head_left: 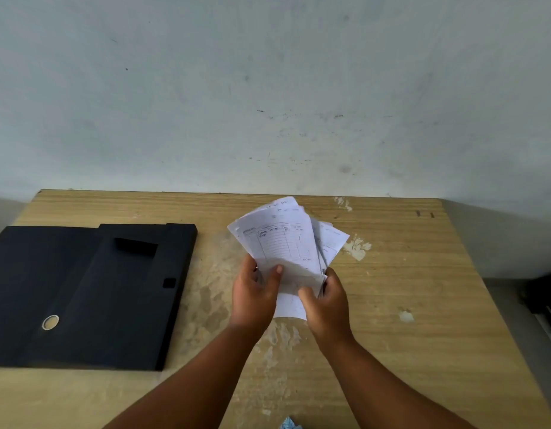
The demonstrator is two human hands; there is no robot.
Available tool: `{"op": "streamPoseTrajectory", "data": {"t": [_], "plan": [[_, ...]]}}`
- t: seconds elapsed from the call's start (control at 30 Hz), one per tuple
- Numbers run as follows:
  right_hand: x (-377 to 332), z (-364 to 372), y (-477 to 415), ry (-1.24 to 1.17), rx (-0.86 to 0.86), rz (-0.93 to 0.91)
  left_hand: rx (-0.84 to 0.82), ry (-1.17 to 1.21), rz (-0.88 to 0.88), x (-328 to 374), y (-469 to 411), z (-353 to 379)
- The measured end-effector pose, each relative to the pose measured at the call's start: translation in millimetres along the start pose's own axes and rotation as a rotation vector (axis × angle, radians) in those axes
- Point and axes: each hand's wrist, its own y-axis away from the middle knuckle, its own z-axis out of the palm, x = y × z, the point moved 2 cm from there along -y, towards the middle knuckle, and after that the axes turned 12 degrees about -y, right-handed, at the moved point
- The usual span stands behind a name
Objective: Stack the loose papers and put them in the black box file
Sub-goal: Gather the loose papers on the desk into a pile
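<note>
A fanned bundle of white papers [283, 239] with handwriting and ruled tables is held above the middle of the wooden table [422, 289]. My left hand [254, 297] grips the bundle's lower left edge, thumb on the front sheet. My right hand [327, 301] holds the lower right corner, fingers curled round the sheets. The sheets are uneven, with some sticking out to the right. The black box file [91, 292] lies flat on the table's left side, well left of both hands, with a metal ring hole on its spine panel. Whether its lid is open I cannot tell.
A pale scuffed wall rises right behind the table's far edge. The tabletop has worn, chipped patches around the hands. A dark object [543, 298] sits on the floor beyond the table's right edge. A small blue scrap [289, 424] shows at the bottom edge.
</note>
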Motion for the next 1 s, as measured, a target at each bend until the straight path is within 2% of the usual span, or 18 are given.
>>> {"op": "streamPoseTrajectory", "data": {"t": [0.1,0.47,0.7,0.87,1.0], "plan": [[-1.1,-0.7,-1.1,-0.059,-0.009,-0.008,-0.019,-0.031,-0.022,-3.7,-3.6,-0.6],[-1.7,-5.3,-9.7,0.081,0.004,-0.061,-0.217,-0.053,0.073,-4.8,-10.4,-11.2],[3.9,-3.7,-8.0,0.15,-0.024,-0.091,-0.118,-0.059,0.096,-0.1,-8.3,-6.3],[0.0,-1.7,-9.0,0.215,0.045,-0.176,-0.066,-0.095,0.094,7.6,-8.1,-3.3],[-13.2,5.8,-9.2,0.237,0.143,-0.299,0.056,-0.101,0.177,20.5,-4.7,1.3]]}}
